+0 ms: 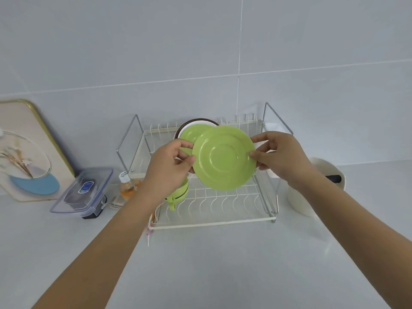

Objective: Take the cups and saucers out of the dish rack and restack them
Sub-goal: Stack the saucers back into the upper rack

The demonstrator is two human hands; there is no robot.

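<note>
Hands hold one green saucer (223, 157) up in the air, just in front of the dish rack (214, 197). Start on the left: the left hand (171, 168) pinches the saucer's left edge with its thumb and curled fingers. The saucer sits in the middle, between both hands. It is tipped up, so its flat round face points toward the person and a bit upward. It is round, so it has no long side; its thin way runs from front to back. On the right, the right hand (276, 155) pinches the other edge with thumb and fingers. A second green saucer (191, 136) stands behind the first one on the rack's top shelf, with a white bowl with a dark rim (196, 123) behind it. Green cups (178, 195) sit low on the left of the rack, partly hidden by the left wrist. To do this step well, I think both hands should keep a firm hold on the edges, pull the saucer toward the person and clear of the wires, then turn it flat and set it softly on the white counter (223, 264). It looks smooth, so it could slip.
</note>
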